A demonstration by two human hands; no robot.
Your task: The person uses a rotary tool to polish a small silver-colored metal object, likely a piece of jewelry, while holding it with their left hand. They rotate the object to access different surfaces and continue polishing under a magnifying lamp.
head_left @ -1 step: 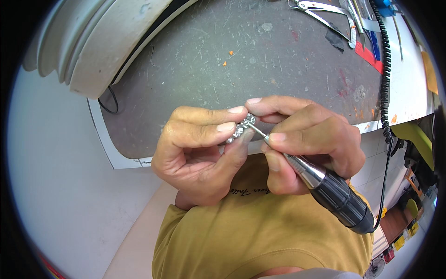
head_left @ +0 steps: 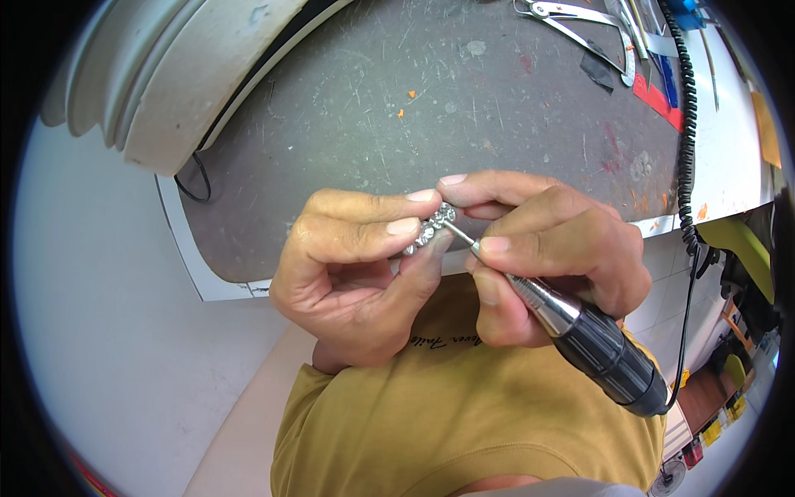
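Note:
Between the thumb and fingertips of my left hand (head_left: 352,269) is a small, shiny metal dental bridge (head_left: 426,235), a curved row of tooth-like lumps. Part of it is hidden behind the fingers. My right hand (head_left: 571,244) grips a rotary handpiece (head_left: 609,358) with a silver nose and a black ribbed body, held like a pen. The thin tip of the handpiece meets the upper right end of the bridge. One extended right finger rests beside the left fingertips, close to the bridge. Both hands are above the near edge of the bench.
A scratched grey bench top (head_left: 331,124) lies beyond the hands, with orange crumbs (head_left: 401,113) on it. A ribbed off-white hose (head_left: 174,83) curves in at the upper left. A metal caliper gauge (head_left: 580,13) and other tools lie at the upper right, beside a coiled black cord (head_left: 686,124).

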